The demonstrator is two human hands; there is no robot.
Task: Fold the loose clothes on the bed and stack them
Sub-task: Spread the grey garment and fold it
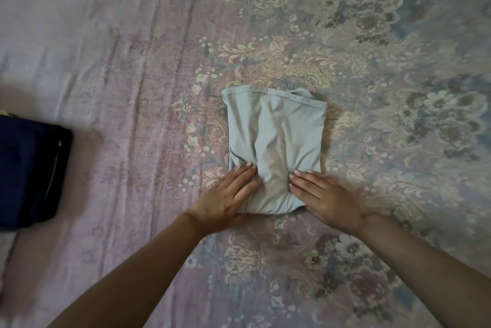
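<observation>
A pale blue-grey garment [275, 131] lies folded into a rough rectangle at the middle of the bed. Its near end is bunched into wrinkles between my hands. My left hand [229, 199] lies flat on the garment's near left corner with fingers straight. My right hand [322, 196] presses flat on the near right corner, fingers straight and pointing inward. A folded dark navy garment [29, 171] rests at the left edge of the view, apart from both hands.
The bed is covered by a pinkish sheet with a floral pattern [372, 62], creased in long lines on the left side. Bare sheet surrounds the pale garment on every side.
</observation>
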